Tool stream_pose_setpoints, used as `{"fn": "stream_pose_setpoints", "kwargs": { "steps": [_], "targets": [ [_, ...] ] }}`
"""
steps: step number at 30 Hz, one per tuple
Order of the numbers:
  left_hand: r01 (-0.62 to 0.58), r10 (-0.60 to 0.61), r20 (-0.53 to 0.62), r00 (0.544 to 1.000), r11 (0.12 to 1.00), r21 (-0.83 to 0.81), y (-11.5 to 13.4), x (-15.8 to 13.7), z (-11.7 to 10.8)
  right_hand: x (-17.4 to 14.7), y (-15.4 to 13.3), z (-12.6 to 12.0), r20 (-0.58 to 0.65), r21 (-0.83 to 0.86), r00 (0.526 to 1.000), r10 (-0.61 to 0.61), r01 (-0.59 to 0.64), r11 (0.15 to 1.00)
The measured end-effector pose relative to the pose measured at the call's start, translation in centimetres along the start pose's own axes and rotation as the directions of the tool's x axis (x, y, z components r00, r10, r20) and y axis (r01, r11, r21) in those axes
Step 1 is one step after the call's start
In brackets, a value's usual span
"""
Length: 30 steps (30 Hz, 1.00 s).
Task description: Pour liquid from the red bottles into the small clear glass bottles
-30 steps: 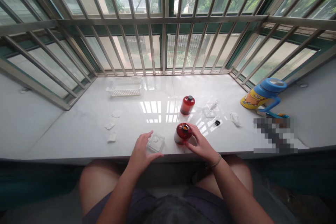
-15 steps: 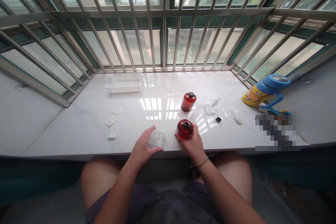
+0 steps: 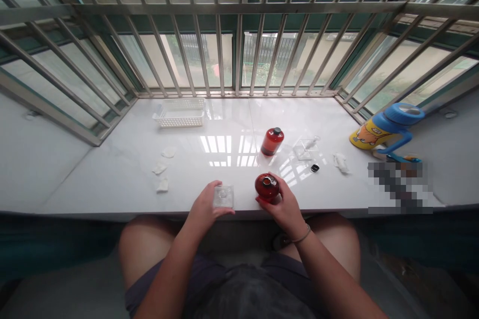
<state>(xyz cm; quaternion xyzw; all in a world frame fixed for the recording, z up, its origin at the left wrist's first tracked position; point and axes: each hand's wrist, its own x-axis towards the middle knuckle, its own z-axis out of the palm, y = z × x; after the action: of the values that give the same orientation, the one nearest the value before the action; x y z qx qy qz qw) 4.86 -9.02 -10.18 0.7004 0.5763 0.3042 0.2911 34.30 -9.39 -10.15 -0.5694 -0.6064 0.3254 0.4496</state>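
L hand [image 3: 205,203] has a clear, square, plastic-looking container [image 3: 223,196] between thumb and fingers, at the near edge L of centre: thumb along its near side, fingers pressed together at the far L corner, palm side blocked from view. R hand [image 3: 285,209] is wrapped round a dark red, round-shouldered, glassy bottle [image 3: 266,186], just R of the container; neck uncapped, thumb on the near side, other fingers mostly hidden behind it. Can't tell if its base touches the surface (hand covers it), nor what's inside.

Hard to make out: a 2nd clear, squarish container [image 3: 305,150] farther R, almost lost in glare, w/ a whitish bit over its far side. A pixelated patch [image 3: 400,187] at near R blanks out whatever's there. Top of the window is cut off, as are both forearms at the bottom.

Surface: glossy white stone-look counter [image 3: 112,179], bar reflections approx. mid. On it: red translucent bottle w/ black cap [image 3: 272,142], far of the held one; small black cap [image 3: 315,168]; crumpled white tissue [image 3: 340,163] to the R; white scraps [image 3: 162,186] at L; white perforated plastic basket [image 3: 181,122] far L; blue-and-yellow cartoon flask [image 3: 387,127] far R.

Room: bay window w/ metal bars [image 3: 239,8], green frames, trees outside.
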Motion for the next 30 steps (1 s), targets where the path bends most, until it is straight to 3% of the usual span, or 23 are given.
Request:
{"fn": "stream_pose_setpoints", "kwargs": {
  "steps": [5,8,11,13,21,30],
  "targets": [
    [-0.1,0.103,-0.138,0.985,0.995,0.028,0.3,-0.4,0.9,-1.0,-0.3,-0.8,0.008,-0.092,1.0,0.017,-0.016,0.996],
    [-0.019,0.004,-0.183,0.983,0.997,-0.079,1.5,-0.5,0.9,-1.2,-0.9,-1.1,0.042,-0.165,0.998,-0.051,0.057,0.985],
    [0.12,-0.157,-0.155,0.975,0.968,-0.221,3.1,-0.6,0.5,-1.2,-1.7,-1.3,0.064,-0.196,0.991,-0.116,0.126,0.972],
    [0.141,-0.18,-0.135,0.974,0.955,-0.26,4.0,-0.8,0.0,-1.0,-2.1,-1.5,0.068,-0.211,0.987,-0.143,0.154,0.965],
    [-0.06,0.043,-0.08,0.996,0.975,-0.216,5.8,-1.4,-0.8,-0.1,-3.6,-3.0,0.193,-0.274,0.932,-0.307,0.351,0.895],
    [-0.087,0.076,-0.083,0.994,0.986,-0.142,5.8,-1.9,1.0,1.0,-5.4,-4.3,0.369,-0.366,0.853,-0.37,0.499,0.786]
  ]
}}
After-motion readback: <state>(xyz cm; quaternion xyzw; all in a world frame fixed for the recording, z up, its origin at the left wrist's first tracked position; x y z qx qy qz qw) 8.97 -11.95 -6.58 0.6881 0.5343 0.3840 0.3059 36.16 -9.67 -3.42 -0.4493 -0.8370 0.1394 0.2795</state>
